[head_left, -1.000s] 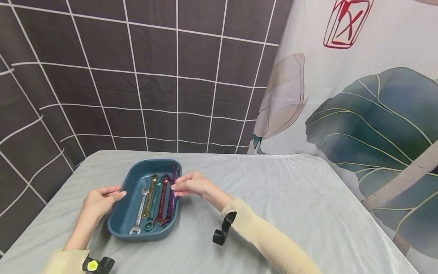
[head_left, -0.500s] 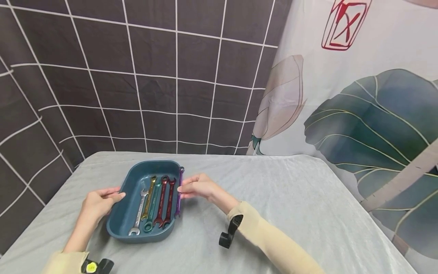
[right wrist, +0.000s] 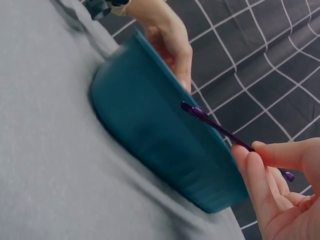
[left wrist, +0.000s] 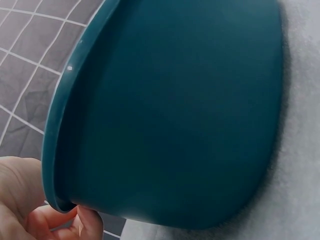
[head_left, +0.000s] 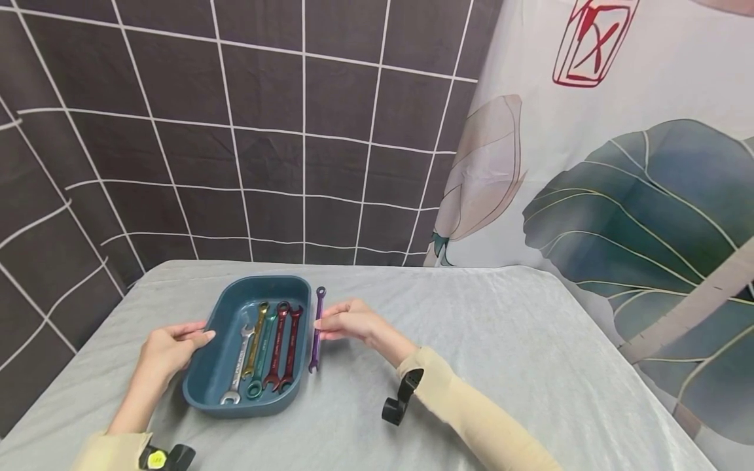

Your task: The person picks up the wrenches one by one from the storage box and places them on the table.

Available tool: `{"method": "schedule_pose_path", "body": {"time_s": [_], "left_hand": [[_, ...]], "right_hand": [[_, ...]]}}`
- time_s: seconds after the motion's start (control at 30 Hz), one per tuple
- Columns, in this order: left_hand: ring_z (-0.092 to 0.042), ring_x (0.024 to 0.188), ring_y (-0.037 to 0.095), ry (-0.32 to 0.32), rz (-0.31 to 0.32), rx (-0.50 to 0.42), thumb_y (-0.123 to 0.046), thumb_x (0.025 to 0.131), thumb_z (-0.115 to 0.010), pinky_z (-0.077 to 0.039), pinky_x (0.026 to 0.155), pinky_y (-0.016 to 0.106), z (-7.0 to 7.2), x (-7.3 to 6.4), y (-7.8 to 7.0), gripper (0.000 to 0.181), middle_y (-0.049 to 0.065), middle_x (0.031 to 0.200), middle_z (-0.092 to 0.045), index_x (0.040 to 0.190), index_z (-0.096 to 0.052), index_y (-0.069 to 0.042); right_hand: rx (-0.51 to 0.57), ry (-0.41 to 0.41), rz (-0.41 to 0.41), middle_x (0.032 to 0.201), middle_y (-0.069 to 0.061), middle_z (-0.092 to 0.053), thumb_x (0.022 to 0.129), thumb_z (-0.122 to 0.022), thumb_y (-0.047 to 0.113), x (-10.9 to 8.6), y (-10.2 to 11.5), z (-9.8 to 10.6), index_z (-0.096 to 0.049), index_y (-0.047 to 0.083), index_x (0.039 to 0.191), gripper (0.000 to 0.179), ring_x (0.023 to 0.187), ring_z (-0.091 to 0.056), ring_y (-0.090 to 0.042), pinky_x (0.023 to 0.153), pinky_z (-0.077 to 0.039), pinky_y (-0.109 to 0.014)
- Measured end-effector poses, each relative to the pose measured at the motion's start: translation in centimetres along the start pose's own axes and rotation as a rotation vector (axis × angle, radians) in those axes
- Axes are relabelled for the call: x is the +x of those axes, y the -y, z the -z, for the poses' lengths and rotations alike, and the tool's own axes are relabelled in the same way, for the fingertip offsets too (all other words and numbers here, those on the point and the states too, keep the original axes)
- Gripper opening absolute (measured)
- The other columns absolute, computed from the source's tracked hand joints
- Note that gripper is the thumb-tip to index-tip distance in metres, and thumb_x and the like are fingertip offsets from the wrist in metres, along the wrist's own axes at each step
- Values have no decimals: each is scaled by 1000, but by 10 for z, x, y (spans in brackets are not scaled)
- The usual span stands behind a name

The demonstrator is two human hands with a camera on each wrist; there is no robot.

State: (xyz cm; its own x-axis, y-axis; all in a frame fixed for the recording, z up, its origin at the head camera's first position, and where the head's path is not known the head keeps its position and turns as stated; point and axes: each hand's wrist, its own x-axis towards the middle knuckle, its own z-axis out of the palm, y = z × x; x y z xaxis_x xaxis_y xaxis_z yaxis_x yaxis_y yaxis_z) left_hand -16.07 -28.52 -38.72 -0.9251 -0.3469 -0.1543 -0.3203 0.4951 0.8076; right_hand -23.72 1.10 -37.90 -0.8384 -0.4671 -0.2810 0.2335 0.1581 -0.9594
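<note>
A blue-green plastic basin (head_left: 203,386) stands on the left part of the table. Its left rim is pinched between the thumb and fingers of my left hand (head_left: 169,351). Just outside the right rim, my right hand (head_left: 353,322) pinches a purple wrench (head_left: 319,307) by its middle. In the right wrist view the purple wrench (right wrist: 220,129) hangs above the cloth, apart from the basin wall. Inside the basin lie a silver wrench (head_left: 241,363), a gold wrench (head_left: 256,340), a green wrench (head_left: 263,353) and two red wrenches, one (head_left: 277,350) beside the other (head_left: 291,347).
A pale grey cloth (head_left: 471,353) covers the table, which runs on to the right of the basin. A dark curtain with white grid lines (head_left: 265,157) hangs behind, and a leaf-printed curtain (head_left: 636,196) hangs at the right.
My right hand has lifted the purple wrench out of the basin over its right rim and moved it right. The left hand has stayed at the left rim.
</note>
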Motion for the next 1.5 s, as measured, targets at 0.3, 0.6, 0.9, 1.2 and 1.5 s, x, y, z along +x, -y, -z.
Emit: {"method": "schedule_pose_path", "body": {"time_s": [0.3, 0.6, 0.9, 1.2, 1.5], "left_hand": [[-53, 65, 4, -6, -4, 16, -24, 87, -67, -44, 54, 26, 1, 0, 0, 54, 6, 85, -75, 126, -55, 10], [-52, 61, 5, -1, 7, 15, -25, 87, -66, -43, 52, 26, 1, 1, 0, 54, 4, 83, -74, 127, -55, 10], [-52, 64, 6, 0, 6, 24, -26, 87, -67, -42, 53, 27, 1, 1, 1, 55, 5, 85, -75, 127, -55, 10], [-54, 68, 6, 2, 7, 34, -28, 87, -67, -45, 55, 27, 1, 2, 0, 55, 10, 89, -75, 127, -55, 9], [-52, 64, 5, 5, 4, 17, -26, 87, -66, -43, 53, 26, 1, 0, 0, 55, 5, 85, -74, 127, -55, 10]], "right_hand": [[-41, -21, -22, 76, -6, -71, 84, -68, 1, 6, -12, 4, -62, -10, 105, 25, 60, -66, -9, 61, -55, -20], [-67, -34, -37, 77, -10, -72, 85, -69, 0, 8, -16, 5, -62, -11, 105, 25, 60, -66, -9, 63, -56, -22], [-68, -51, -29, 84, -20, -73, 83, -69, -3, 11, -22, 3, -62, -13, 104, 24, 56, -65, -9, 62, -56, -23], [-85, -50, -38, 87, -24, -72, 83, -68, -5, 10, -22, 2, -61, -12, 101, 20, 55, -65, -9, 61, -56, -23], [-70, -62, -79, 75, -15, -72, 83, -68, -7, 16, -27, 0, -61, -6, 92, 11, 54, -64, -11, 61, -56, -24]]}}
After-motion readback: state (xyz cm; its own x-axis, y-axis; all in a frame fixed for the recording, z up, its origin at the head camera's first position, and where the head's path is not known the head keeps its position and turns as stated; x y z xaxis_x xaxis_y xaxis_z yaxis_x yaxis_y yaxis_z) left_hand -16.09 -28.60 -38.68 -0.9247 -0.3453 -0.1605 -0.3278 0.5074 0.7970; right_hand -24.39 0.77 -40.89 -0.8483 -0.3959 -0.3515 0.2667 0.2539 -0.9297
